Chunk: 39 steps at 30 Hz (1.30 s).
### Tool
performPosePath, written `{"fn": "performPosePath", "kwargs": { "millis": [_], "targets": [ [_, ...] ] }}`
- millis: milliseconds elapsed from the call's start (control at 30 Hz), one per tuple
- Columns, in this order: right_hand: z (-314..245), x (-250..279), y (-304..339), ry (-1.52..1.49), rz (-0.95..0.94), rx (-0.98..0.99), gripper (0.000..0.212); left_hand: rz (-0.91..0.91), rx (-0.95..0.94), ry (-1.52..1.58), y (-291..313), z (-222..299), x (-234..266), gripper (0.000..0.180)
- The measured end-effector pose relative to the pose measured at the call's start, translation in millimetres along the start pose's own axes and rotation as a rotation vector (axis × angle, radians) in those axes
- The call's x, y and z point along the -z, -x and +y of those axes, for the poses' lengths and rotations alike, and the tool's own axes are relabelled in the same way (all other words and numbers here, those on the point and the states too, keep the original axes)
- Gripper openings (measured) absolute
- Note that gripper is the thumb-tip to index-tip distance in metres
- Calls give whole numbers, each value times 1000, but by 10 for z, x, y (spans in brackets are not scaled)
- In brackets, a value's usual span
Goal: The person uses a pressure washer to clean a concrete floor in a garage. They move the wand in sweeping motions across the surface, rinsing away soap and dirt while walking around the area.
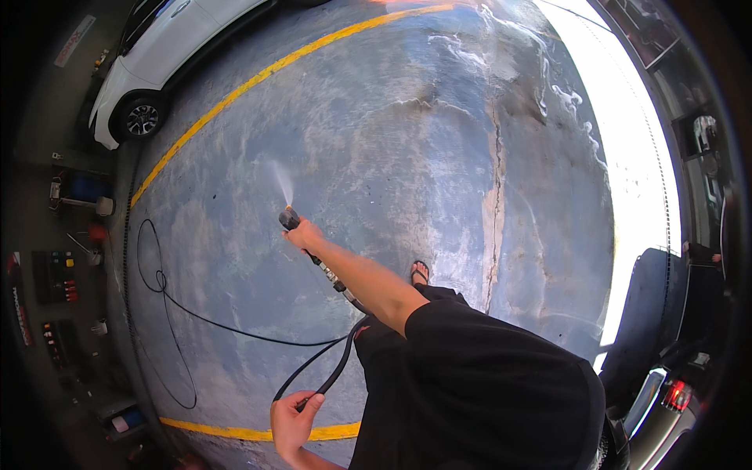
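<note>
My right arm reaches out to the left, and my right hand [304,235] is closed round a black spray gun [288,219]. A fan of water [282,182] leaves its tip, toward the far left. Behind that hand, a lance section with metal fittings [333,277] leads back along my forearm to the hose. My left hand [293,423], near the lower edge, is closed on a bent length of black hose [341,366]. The thumb lies over the hose, while the other fingers are partly hidden. My sandalled foot [420,272] stands on the floor.
Thin black hose [235,333] trails in loops across the wet grey floor [376,172]. A white car [168,47] is parked beyond a yellow line [258,76]. Tools hang along the left wall [59,278]. At lower right is a vehicle's lit tail lamp [678,395]. Foam [568,98] streaks the far floor.
</note>
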State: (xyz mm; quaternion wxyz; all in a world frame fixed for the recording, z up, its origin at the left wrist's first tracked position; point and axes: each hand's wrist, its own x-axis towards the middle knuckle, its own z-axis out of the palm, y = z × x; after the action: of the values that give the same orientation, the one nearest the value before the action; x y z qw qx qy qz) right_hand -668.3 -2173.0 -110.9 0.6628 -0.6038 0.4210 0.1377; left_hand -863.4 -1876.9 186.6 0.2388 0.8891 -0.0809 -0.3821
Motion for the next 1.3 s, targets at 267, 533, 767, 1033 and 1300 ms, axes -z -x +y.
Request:
{"fn": "performPosePath", "kwargs": {
  "millis": [267,533,767,1033,1300],
  "targets": [
    [-147,1785,-1160,-152,383,-178,58,-50,-58,87,-1148,449,360,30],
    [-70,3916,-1402,-170,604,-389,40,-271,-255,140,-2870,1330,1123,33],
    [10,4654,-460,-113,640,-419,44,-506,-301,106,-3887,2226,1637,32],
    [1032,3651,391,-311,982,-464,39,-709,-499,-115,-4701,3028,1535,30],
    [773,3262,-403,82,847,-268,69,-787,-521,-311,-5482,4074,1247,36]
  ]
}}
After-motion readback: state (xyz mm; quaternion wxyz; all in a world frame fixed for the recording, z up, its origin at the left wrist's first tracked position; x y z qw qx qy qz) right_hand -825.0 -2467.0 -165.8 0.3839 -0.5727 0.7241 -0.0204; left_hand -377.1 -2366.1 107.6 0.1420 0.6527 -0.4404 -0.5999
